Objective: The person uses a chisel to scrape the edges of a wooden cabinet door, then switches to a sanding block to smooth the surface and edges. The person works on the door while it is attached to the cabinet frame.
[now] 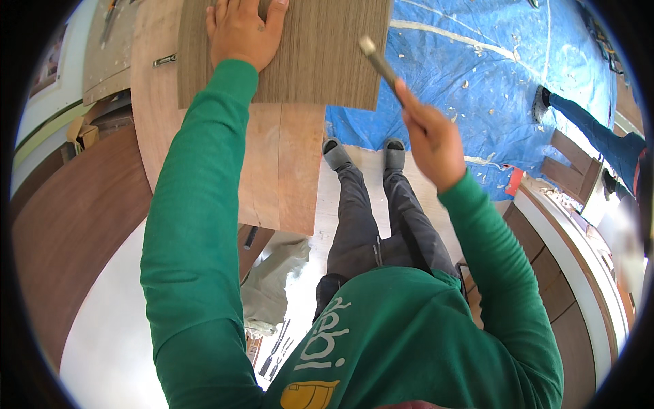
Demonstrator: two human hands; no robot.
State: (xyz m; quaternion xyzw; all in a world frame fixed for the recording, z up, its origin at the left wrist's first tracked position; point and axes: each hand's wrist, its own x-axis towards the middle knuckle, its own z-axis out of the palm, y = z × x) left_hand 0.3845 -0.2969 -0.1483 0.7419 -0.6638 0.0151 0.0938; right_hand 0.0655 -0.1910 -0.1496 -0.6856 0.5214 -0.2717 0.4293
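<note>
My left hand (pixel 246 31) lies flat, fingers spread, on a brown wood-grain panel (pixel 320 65) at the top of the view. The panel rests on a pale plywood worktop (pixel 296 163), and its right part juts out past the worktop's edge. In my right hand (pixel 436 140) is a slim grey bar-shaped tool (pixel 383 65) with a pale tip, the forefinger laid along it. The tool points up and left, near the panel's right edge; whether it touches the panel I cannot tell. Its lower end is hidden in my grip.
A small metal fitting (pixel 165 60) lies on the worktop left of the panel. Blue sheeting (pixel 463 82) with scraps covers the floor at the right. Another person's leg (pixel 586 119) shows at far right, near brown boards (pixel 572 153). A pale cloth or bag (pixel 276 279) sits below the worktop.
</note>
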